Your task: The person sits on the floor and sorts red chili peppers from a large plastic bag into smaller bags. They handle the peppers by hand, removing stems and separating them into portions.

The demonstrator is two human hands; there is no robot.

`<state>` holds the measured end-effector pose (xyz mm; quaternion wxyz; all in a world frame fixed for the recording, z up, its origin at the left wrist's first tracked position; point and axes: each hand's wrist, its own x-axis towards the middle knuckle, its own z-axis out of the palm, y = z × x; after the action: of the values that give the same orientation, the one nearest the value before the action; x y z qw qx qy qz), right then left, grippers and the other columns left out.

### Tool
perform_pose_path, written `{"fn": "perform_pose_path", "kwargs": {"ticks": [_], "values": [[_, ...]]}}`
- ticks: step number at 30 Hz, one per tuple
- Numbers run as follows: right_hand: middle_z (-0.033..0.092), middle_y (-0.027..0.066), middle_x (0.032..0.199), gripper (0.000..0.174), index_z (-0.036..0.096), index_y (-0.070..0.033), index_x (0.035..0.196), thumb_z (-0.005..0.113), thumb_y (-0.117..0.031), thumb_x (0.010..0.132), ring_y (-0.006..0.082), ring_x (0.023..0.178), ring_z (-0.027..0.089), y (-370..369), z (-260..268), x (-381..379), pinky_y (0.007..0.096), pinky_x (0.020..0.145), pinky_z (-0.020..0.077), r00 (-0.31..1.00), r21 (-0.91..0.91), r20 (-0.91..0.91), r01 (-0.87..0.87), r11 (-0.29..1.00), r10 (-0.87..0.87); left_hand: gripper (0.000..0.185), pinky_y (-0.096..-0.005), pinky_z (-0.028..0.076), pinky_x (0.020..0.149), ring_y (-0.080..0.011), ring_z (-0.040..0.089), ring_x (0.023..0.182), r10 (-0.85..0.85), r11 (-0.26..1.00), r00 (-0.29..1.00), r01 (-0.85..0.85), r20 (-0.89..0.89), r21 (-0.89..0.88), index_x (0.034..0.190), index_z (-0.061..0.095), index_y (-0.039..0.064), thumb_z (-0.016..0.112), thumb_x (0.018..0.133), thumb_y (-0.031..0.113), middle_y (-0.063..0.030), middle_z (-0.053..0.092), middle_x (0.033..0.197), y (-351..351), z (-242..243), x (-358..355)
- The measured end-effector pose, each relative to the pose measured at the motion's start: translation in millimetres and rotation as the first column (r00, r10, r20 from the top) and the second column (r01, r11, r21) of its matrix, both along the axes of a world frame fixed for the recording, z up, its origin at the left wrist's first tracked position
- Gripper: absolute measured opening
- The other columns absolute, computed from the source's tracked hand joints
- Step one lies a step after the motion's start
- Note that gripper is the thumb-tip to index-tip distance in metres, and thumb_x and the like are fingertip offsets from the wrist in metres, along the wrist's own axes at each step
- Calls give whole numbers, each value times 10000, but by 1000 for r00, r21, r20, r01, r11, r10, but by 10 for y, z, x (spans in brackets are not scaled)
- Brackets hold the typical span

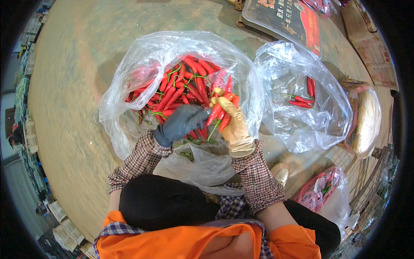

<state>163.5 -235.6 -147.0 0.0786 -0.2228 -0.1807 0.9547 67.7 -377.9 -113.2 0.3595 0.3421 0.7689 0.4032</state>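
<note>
Several red chili peppers (pixel 223 111) with green stems are bunched in my right hand (pixel 238 128), which wears a tan-yellow glove. My left hand (pixel 184 122), in a dark grey glove, is blurred, with its fingertips close to the held peppers. Whether it grips anything cannot be made out. Both hands are over a large clear plastic bag (pixel 136 58), spread open on the floor. Inside lies a heap of red chili peppers (pixel 174 92). Bits of green leaf (pixel 187 156) show near the bag's front edge.
To the right, a second clear plastic bag (pixel 291 129) contains several red chilies (pixel 300 103). A platform scale (pixel 281 22) bearing writing stands beyond it. A roll of plastic wrapping (pixel 365 123) lies at the far right. Another bag (pixel 336 194) rests beside my right leg.
</note>
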Motion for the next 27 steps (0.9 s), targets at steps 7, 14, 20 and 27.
{"fn": "perform_pose_path", "kwargs": {"ticks": [7,14,20,27], "values": [[563,47,808,242,531,-33,1007,615,-107,793,141,715,542,78,59,110,255,645,448,993,203,120,-25,979,1,157,-399,441,724,-327,545,769,48,986,615,-157,-787,-63,894,605,26,575,740,35,-143,592,820,-86,-641,-586],[609,132,928,252,541,-2,1033,589,-127,820,206,828,607,201,35,214,311,725,505,999,72,33,-36,997,33,156,-276,458,740,-156,573,801,359,901,911,-283,-201,328,939,604,3,527,806,21,-72,619,871,-388,-421,-867],[577,171,1053,290,522,-4,1073,568,-148,826,292,980,570,107,105,67,395,850,470,993,98,-7,-119,988,120,170,-227,457,666,-85,539,745,314,881,901,-393,298,262,985,581,-7,542,845,80,-39,608,865,-213,74,-609],[564,167,1051,403,446,-2,1178,571,-95,806,254,822,610,-13,174,26,343,710,527,967,26,-6,-253,967,253,155,-216,427,598,-61,516,695,288,913,947,-317,142,259,887,590,-4,569,849,145,-16,571,764,-25,35,-395]]}}
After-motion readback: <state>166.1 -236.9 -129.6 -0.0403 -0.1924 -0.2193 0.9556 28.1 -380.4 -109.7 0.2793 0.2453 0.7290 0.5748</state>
